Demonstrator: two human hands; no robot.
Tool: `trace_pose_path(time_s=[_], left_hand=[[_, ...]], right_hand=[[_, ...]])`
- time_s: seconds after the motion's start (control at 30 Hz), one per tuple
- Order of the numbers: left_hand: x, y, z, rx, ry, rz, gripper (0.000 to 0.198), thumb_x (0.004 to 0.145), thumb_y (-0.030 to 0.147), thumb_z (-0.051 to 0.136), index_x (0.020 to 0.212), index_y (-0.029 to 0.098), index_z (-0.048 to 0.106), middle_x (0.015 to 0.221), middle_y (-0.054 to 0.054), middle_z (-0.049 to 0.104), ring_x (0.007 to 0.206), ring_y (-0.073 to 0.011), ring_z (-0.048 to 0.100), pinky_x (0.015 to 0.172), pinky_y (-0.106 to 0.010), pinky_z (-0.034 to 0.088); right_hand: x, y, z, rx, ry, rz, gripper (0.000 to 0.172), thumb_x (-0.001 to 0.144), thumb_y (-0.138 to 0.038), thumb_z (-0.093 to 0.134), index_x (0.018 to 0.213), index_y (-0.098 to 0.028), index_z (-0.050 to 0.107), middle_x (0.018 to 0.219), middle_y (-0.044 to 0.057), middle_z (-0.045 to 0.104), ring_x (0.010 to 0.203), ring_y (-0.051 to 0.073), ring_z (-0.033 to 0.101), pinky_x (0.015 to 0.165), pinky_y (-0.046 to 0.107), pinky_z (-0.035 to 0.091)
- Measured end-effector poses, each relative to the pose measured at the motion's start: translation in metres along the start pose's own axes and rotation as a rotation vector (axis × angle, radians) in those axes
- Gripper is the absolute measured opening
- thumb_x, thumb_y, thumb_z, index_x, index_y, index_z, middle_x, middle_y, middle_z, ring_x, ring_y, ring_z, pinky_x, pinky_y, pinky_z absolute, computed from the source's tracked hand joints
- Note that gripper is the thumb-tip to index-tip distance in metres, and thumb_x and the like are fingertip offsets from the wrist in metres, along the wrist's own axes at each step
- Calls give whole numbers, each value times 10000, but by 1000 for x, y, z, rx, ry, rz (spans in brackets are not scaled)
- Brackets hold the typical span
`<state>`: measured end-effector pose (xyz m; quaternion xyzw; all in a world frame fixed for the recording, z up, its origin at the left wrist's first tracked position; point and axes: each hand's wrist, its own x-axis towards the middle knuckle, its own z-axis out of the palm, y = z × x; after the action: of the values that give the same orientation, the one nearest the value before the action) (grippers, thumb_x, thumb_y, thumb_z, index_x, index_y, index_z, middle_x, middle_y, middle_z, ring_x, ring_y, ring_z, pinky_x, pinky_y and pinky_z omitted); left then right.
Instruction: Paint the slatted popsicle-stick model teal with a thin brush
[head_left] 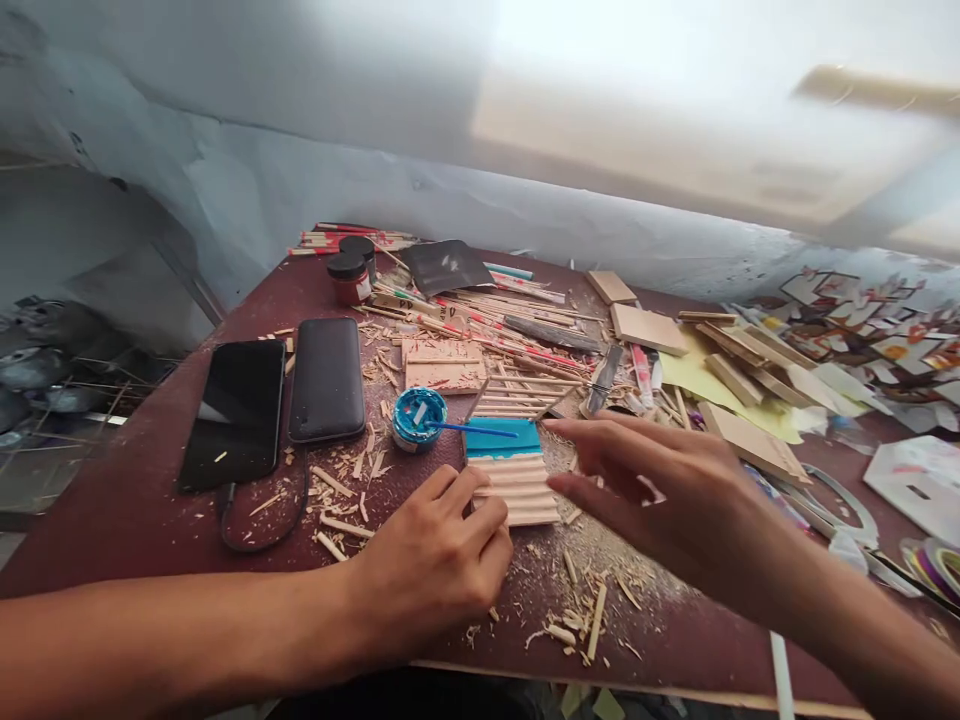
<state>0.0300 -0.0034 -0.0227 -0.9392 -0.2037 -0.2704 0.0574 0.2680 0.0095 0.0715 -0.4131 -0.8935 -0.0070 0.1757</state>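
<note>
A small wooden piece with ridges [517, 492] lies on the table in front of me, its far strip coated in blue paint. My left hand [450, 540] is closed at its left edge, fingers curled against it. To its right, my right hand [637, 470] is open, thumb and index finger apart with nothing between them. A thin blue stick [480, 430] reaches from an open jar of blue paint [418, 418] across the blue strip. Just behind stands a small frame of thin wooden sticks [525, 397].
A phone [234, 412] and a black power bank [327, 380], joined by a cable, lie at left. Lidded jars [349, 278], loose sticks [510, 310] and black sandpaper [448, 267] are behind. Wooden blocks [649, 328] and tape rolls [937, 565] lie right. Shavings [596, 620] litter the tabletop.
</note>
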Motion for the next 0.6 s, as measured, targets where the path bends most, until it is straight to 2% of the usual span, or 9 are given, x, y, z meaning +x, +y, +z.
trace_pose_path(time_s=[0.1,0.17,0.23,0.3,0.4,0.6], left_hand=[[-2,-2,1,8,3,-6,112,999,208,691,1007,102,724,1005,-99,696,992,-305,662,811,-447,568],[-4,-3,2,11,2,-11,139,1002,256,706,1013,118,723,1004,-89,689,1004,-298,653,848,-460,560],[-6,-3,3,12,-5,-12,169,1001,294,717,1006,125,721,992,-82,684,996,-295,647,851,-460,554],[-6,-3,3,13,-17,-13,184,1005,313,712,990,130,718,994,-85,686,990,-294,646,829,-448,549],[-6,-3,2,10,-33,-14,190,1017,322,696,991,134,712,1040,-101,700,1009,-298,652,819,-443,544],[-6,-5,2,-21,-30,-10,222,999,328,726,1032,110,711,1043,-98,715,1008,-295,676,801,-437,553]], right_hand=[[31,-25,17,142,-5,-16,295,1041,-264,679,1318,-163,685,951,53,789,684,131,664,627,275,493],[49,-30,29,254,-3,-47,248,1031,-245,692,1261,-155,714,1038,76,809,815,154,720,718,284,538],[63,-30,36,327,20,-104,122,1032,-206,685,1098,-136,759,951,66,802,826,156,722,747,280,544],[73,-29,38,347,55,-146,128,1035,-173,671,960,-126,763,826,42,765,739,136,687,697,263,523],[79,-29,31,320,90,-148,141,1038,-172,671,930,-137,755,807,31,762,697,125,665,666,262,506],[74,-31,-4,325,121,-65,154,1045,-198,647,928,-199,747,803,13,764,685,131,688,643,289,528]])
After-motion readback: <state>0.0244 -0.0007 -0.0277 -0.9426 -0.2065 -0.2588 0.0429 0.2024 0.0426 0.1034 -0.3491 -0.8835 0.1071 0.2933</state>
